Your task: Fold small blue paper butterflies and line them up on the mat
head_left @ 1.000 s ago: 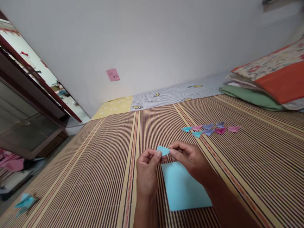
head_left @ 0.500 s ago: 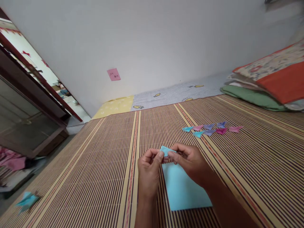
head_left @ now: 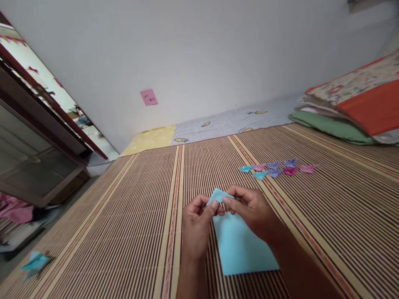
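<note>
While the fingers of both hands pinch one small folded paper, the left hand has its thumb pressed on the near left part and the right hand has its thumb on the right end. The folded paper is held up just beyond the far edge of a pale blue sheet. Its longer side runs left to right, rising slightly to the right, and its peak points away from the person. A second ago the piece showed a blunt left end and tapered to the right; now the peak stands nearer the middle, and the left hand sits slightly farther right. The fingertips behind the paper are hidden, so its underside and inner folds cannot be made out. The sheet lies on the striped mat as before, its right part covered by the right hand and forearm; both forearms are cut off below. Farther off, to the right, eight small folded pieces rest in two rows, too small to read their creases. A larger blue folded paper, blurred, lies far left.
</note>
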Demonstrator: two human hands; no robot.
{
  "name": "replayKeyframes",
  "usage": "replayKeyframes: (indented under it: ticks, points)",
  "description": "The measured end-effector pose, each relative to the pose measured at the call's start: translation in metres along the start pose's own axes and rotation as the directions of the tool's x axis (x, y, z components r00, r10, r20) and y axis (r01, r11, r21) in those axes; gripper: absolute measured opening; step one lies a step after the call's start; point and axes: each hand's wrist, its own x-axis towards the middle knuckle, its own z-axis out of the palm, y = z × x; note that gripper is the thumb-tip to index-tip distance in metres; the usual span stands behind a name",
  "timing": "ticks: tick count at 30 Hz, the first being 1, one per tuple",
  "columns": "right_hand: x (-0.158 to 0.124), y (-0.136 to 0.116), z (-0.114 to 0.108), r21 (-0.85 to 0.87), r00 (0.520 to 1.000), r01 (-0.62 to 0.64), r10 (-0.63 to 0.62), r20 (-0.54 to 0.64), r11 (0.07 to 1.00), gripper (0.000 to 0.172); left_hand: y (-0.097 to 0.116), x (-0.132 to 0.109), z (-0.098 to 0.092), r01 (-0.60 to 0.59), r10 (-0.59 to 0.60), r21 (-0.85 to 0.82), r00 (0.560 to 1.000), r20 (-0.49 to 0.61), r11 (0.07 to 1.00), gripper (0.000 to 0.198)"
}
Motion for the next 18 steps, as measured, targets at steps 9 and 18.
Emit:
replayKeyframes:
  ticks: [9, 18]
  points:
    - [0.002, 0.005, -0.003, -0.064, 0.998, -0.005, 0.001, -0.063, 0.998, 0.026, -0.002, 0.004, -0.007, -0.042, 0.042, 0.017, 0.999, -0.025, 0.999, 0.023]
    - [0.002, 0.011, -0.007, -0.067, 0.999, 0.049, -0.05, -0.021, 0.997, 0.02, 0.002, 0.004, -0.004, 0.0, 0.002, 0.021, 0.996, -0.088, 1.0, 0.015]
